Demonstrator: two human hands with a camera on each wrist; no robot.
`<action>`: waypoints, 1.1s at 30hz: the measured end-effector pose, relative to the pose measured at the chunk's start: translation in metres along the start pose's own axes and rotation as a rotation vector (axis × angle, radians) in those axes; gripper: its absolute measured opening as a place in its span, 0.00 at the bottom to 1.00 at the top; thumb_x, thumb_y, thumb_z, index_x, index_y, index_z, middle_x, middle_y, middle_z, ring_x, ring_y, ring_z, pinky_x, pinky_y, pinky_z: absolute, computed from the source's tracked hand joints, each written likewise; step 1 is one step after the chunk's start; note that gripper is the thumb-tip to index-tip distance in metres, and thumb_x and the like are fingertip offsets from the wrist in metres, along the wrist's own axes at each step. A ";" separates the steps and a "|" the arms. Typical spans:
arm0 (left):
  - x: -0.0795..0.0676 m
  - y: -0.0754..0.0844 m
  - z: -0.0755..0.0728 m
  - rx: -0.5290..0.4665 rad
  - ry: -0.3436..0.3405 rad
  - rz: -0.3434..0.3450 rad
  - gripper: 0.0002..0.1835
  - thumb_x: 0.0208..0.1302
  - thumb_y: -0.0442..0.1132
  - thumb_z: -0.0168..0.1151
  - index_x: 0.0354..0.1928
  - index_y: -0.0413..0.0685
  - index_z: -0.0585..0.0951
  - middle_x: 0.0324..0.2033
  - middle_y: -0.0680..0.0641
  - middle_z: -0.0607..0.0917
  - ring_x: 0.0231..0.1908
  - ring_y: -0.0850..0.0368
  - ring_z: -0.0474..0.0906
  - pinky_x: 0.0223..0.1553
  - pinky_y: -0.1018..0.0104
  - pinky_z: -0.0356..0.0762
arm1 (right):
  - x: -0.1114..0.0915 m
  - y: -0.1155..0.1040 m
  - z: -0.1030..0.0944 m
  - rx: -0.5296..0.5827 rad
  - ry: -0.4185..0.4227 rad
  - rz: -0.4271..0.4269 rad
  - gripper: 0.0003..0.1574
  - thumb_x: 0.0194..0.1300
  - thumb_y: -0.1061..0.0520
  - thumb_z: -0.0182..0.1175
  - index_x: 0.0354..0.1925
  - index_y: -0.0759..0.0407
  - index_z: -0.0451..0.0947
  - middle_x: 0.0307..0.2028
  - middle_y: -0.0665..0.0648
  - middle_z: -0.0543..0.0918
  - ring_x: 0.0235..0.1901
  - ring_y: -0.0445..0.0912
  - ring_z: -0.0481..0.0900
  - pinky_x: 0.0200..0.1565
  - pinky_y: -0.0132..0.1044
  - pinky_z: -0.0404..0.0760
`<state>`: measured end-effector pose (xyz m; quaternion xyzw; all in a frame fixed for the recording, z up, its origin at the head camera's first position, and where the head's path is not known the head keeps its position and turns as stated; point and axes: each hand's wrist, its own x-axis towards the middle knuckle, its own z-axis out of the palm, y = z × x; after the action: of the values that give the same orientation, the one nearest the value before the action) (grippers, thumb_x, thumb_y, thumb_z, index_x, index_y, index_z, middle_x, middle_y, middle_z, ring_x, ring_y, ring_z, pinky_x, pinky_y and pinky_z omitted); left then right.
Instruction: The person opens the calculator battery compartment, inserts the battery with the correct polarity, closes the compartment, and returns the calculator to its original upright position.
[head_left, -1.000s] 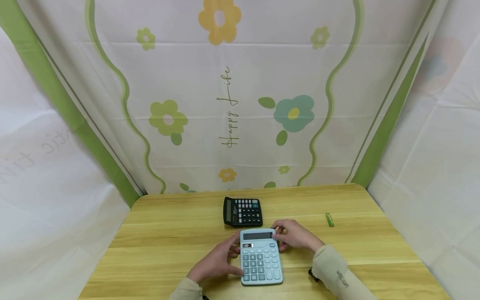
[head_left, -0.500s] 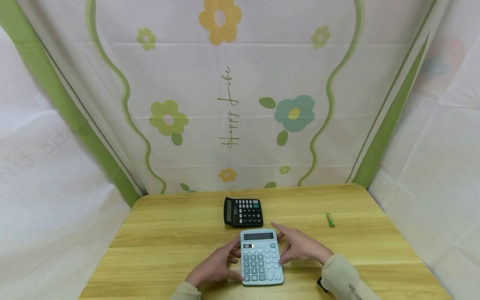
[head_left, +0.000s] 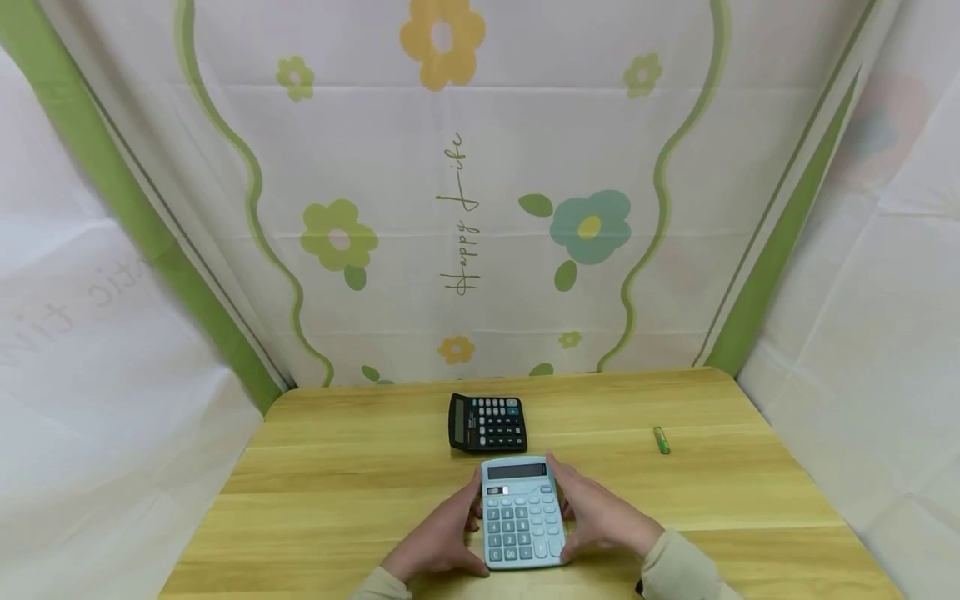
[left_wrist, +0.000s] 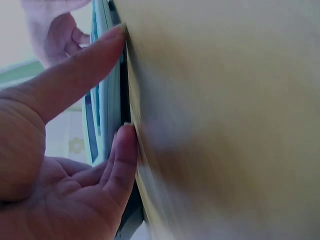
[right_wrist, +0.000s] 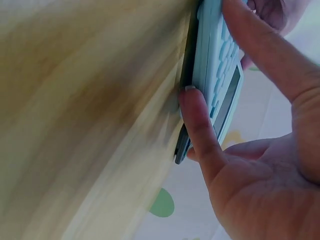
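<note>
A light blue calculator (head_left: 521,512) lies on the wooden table, its display at the far end. My left hand (head_left: 442,533) touches its left side, thumb near the lower corner and fingers farther up. Against the right side rests my right hand (head_left: 603,517), with the thumb low and the index finger near the top corner. In the left wrist view, the thumb (left_wrist: 82,72) extends nearly straight along the calculator's edge. The right wrist view shows a fingertip (right_wrist: 192,102) on the side edge, close to the tabletop.
A black calculator (head_left: 491,423) lies just beyond the light blue one, turned sideways. A small green battery (head_left: 661,440) is on the right part of the wooden table (head_left: 330,467). Patterned white cloth (head_left: 375,167) hangs behind and at both sides.
My right hand has slid from the calculator's upper right corner down along its right side, its thumb now near the lower corner. My left thumb is slightly lower. The calculator has barely shifted.
</note>
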<state>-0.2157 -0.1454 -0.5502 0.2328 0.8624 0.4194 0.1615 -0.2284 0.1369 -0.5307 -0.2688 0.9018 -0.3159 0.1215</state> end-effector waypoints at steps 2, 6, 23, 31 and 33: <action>0.000 0.001 0.002 0.014 0.016 0.000 0.78 0.26 0.40 0.84 0.76 0.51 0.35 0.41 0.52 0.73 0.38 0.61 0.71 0.41 0.72 0.76 | 0.000 -0.001 0.001 -0.016 0.000 0.010 0.89 0.25 0.47 0.83 0.75 0.61 0.37 0.71 0.63 0.57 0.38 0.38 0.75 0.49 0.36 0.80; 0.000 0.002 0.004 0.028 0.038 -0.015 0.78 0.25 0.41 0.85 0.76 0.48 0.38 0.41 0.54 0.73 0.38 0.62 0.71 0.41 0.71 0.76 | 0.000 -0.003 0.000 -0.024 -0.008 0.027 0.89 0.25 0.47 0.83 0.75 0.62 0.38 0.73 0.63 0.54 0.38 0.38 0.75 0.54 0.40 0.78; -0.008 0.019 -0.013 0.073 0.072 0.005 0.75 0.25 0.53 0.83 0.76 0.64 0.42 0.61 0.52 0.69 0.44 0.60 0.74 0.46 0.65 0.79 | -0.002 -0.004 0.004 -0.075 0.005 0.033 0.91 0.24 0.39 0.82 0.75 0.63 0.38 0.72 0.67 0.52 0.68 0.61 0.58 0.66 0.56 0.61; -0.008 0.026 -0.018 -0.018 0.070 0.048 0.72 0.27 0.54 0.83 0.75 0.69 0.45 0.66 0.51 0.62 0.48 0.57 0.74 0.46 0.63 0.80 | -0.001 -0.005 0.006 -0.117 0.008 0.020 0.93 0.24 0.34 0.80 0.74 0.66 0.37 0.72 0.69 0.53 0.68 0.62 0.58 0.66 0.57 0.61; -0.008 0.028 -0.019 -0.019 0.067 0.056 0.72 0.28 0.55 0.82 0.76 0.68 0.45 0.66 0.51 0.62 0.48 0.57 0.74 0.47 0.62 0.80 | -0.001 -0.006 0.006 -0.126 0.009 0.022 0.93 0.23 0.33 0.80 0.74 0.67 0.37 0.71 0.69 0.54 0.68 0.62 0.59 0.66 0.57 0.61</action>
<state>-0.2108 -0.1467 -0.5163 0.2412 0.8564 0.4396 0.1229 -0.2232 0.1308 -0.5315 -0.2646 0.9232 -0.2587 0.1035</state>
